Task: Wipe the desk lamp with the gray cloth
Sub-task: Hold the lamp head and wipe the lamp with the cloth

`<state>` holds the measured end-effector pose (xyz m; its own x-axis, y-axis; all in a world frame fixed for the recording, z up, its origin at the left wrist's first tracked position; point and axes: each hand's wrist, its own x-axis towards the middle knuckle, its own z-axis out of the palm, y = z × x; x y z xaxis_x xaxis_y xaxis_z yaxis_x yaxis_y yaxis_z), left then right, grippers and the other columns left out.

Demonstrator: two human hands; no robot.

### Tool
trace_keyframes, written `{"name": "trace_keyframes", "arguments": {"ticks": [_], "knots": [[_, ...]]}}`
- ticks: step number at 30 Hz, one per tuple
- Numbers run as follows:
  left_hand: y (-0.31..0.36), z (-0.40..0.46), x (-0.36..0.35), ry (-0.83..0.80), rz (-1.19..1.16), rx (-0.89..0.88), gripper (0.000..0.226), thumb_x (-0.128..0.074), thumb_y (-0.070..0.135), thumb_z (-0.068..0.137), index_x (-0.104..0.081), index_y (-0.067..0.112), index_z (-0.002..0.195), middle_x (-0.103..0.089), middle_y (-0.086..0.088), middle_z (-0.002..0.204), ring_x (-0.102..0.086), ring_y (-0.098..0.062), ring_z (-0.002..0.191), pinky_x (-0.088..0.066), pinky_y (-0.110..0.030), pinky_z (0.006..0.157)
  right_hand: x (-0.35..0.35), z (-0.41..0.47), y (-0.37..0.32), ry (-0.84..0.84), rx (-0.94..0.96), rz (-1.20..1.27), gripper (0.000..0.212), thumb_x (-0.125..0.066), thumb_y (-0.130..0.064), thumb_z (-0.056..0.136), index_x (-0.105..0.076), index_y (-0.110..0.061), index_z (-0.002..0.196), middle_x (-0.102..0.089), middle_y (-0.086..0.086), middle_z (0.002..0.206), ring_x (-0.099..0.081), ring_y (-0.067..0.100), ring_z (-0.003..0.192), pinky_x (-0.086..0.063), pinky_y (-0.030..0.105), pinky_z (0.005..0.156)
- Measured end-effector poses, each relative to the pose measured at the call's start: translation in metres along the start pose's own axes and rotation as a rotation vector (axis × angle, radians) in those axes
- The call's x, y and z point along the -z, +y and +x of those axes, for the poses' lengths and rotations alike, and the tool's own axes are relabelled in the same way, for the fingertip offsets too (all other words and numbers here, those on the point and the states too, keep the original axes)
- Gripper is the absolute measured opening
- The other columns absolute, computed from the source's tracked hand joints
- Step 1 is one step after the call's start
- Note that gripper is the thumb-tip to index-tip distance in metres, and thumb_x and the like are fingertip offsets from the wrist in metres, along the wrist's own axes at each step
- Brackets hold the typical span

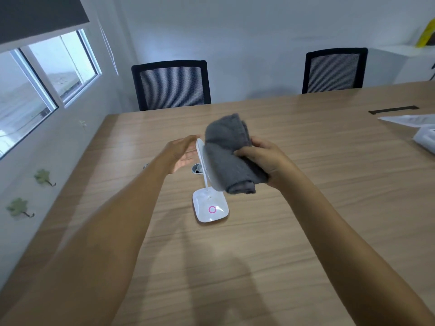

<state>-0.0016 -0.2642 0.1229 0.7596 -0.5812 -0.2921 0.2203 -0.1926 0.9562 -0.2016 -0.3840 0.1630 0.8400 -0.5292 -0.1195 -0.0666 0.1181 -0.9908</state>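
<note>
Wide wooden table [306, 161], right hand [266, 161] gripping gray cloth [229, 151] against desk lamp [207, 170], left hand [182, 152] open beside.

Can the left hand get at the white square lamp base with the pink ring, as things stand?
Probably yes. The left hand is open and holds nothing, bracing the white lamp head. The base stands uncovered on the wooden table below it; the gray cloth sits higher, in the right hand.
</note>
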Motion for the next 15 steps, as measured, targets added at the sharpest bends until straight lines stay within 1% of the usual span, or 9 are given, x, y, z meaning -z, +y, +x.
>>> {"name": "trace_keyframes", "arguments": {"ticks": [2, 4, 5, 6, 8, 9, 11, 13, 15], "knots": [[-0.001, 0.001, 0.0, 0.002, 0.004, 0.001, 0.032, -0.072, 0.036, 0.078, -0.064, 0.017, 0.104, -0.067, -0.005, 0.116, -0.063, -0.022, 0.109, -0.047, -0.038, 0.101, -0.003, -0.001, 0.006, -0.056, -0.032, -0.066, 0.019, -0.066, 0.001, 0.076, -0.068, -0.018, 0.076, -0.067, 0.003, 0.077, -0.061, 0.017, 0.07, -0.051, 0.028, 0.068], [-0.001, 0.001, 0.001, 0.006, -0.002, 0.003, 0.031, -0.073, 0.036, 0.077, -0.064, 0.018, 0.101, -0.067, -0.005, 0.112, -0.063, -0.022, 0.107, -0.047, -0.039, 0.101, -0.002, 0.0, 0.01, 0.003, -0.058, -0.094, 0.02, -0.066, 0.002, 0.077, -0.069, -0.017, 0.083, -0.067, 0.007, 0.082, -0.062, 0.021, 0.076, -0.054, 0.034, 0.075], [-0.001, 0.001, 0.001, 0.009, -0.01, 0.005, 0.028, -0.073, 0.035, 0.077, -0.065, 0.019, 0.098, -0.067, -0.005, 0.11, -0.064, -0.022, 0.105, -0.047, -0.039, 0.101, 0.0, 0.001, 0.012, 0.05, -0.06, -0.091, 0.02, -0.065, 0.003, 0.078, -0.069, -0.014, 0.088, -0.067, 0.01, 0.086, -0.061, 0.024, 0.08, -0.054, 0.038, 0.08], [0.0, 0.0, 0.001, 0.011, -0.016, 0.007, 0.026, -0.073, 0.035, 0.077, -0.065, 0.019, 0.096, -0.067, -0.006, 0.112, -0.064, -0.021, 0.103, -0.047, -0.039, 0.102, 0.003, 0.002, 0.012, 0.091, -0.056, -0.09, 0.019, -0.063, 0.004, 0.079, -0.068, -0.011, 0.091, -0.065, 0.012, 0.088, -0.06, 0.025, 0.084, -0.052, 0.04, 0.082], [0.001, -0.001, 0.0, 0.016, -0.013, 0.008, 0.028, -0.073, 0.035, 0.078, -0.066, 0.018, 0.098, -0.066, -0.008, 0.117, -0.064, -0.023, 0.106, -0.047, -0.04, 0.103, 0.01, 0.005, 0.011, 0.108, -0.041, -0.055, 0.017, -0.061, 0.004, 0.081, -0.065, -0.012, 0.083, -0.065, 0.01, 0.084, -0.06, 0.025, 0.081, -0.051, 0.036, 0.077], [0.001, -0.001, -0.001, 0.018, -0.009, 0.009, 0.029, -0.073, 0.035, 0.077, -0.065, 0.018, 0.099, -0.066, -0.008, 0.117, -0.063, -0.024, 0.108, -0.046, -0.041, 0.104, 0.012, 0.006, 0.01, 0.073, -0.04, -0.003, 0.019, -0.061, 0.005, 0.081, -0.064, -0.014, 0.08, -0.066, 0.007, 0.081, -0.061, 0.023, 0.076, -0.052, 0.033, 0.074], [0.002, -0.002, -0.002, 0.016, -0.008, 0.01, 0.025, -0.073, 0.035, 0.078, -0.065, 0.019, 0.096, -0.068, -0.005, 0.111, -0.063, -0.024, 0.109, -0.045, -0.041, 0.104, 0.01, 0.007, 0.009, -0.051, -0.04, 0.089, 0.022, -0.061, 0.004, 0.081, -0.067, -0.017, 0.08, -0.07, 0.003, 0.076, -0.065, 0.017, 0.069, -0.055, 0.027, 0.066], [0.002, -0.002, -0.002, 0.009, 0.002, 0.003, 0.025, -0.072, 0.036, 0.079, -0.065, 0.019, 0.096, -0.069, -0.002, 0.106, -0.063, -0.023, 0.107, -0.045, -0.042, 0.105, 0.004, 0.007, 0.011, -0.131, -0.049, 0.049, 0.021, -0.064, 0.002, 0.08, -0.069, -0.018, 0.078, -0.073, -0.003, 0.069, -0.067, 0.011, 0.062, -0.056, 0.021, 0.06], [0.002, -0.002, -0.001, 0.01, 0.016, -0.001, 0.033, -0.071, 0.036, 0.079, -0.063, 0.016, 0.104, -0.068, -0.004, 0.11, -0.062, -0.023, 0.108, -0.044, -0.043, 0.106, 0.0, 0.005, 0.015, -0.11, -0.052, -0.045, 0.021, -0.067, 0.002, 0.078, -0.069, -0.02, 0.076, -0.072, -0.006, 0.068, -0.066, 0.009, 0.063, -0.055, 0.019, 0.059]]}}
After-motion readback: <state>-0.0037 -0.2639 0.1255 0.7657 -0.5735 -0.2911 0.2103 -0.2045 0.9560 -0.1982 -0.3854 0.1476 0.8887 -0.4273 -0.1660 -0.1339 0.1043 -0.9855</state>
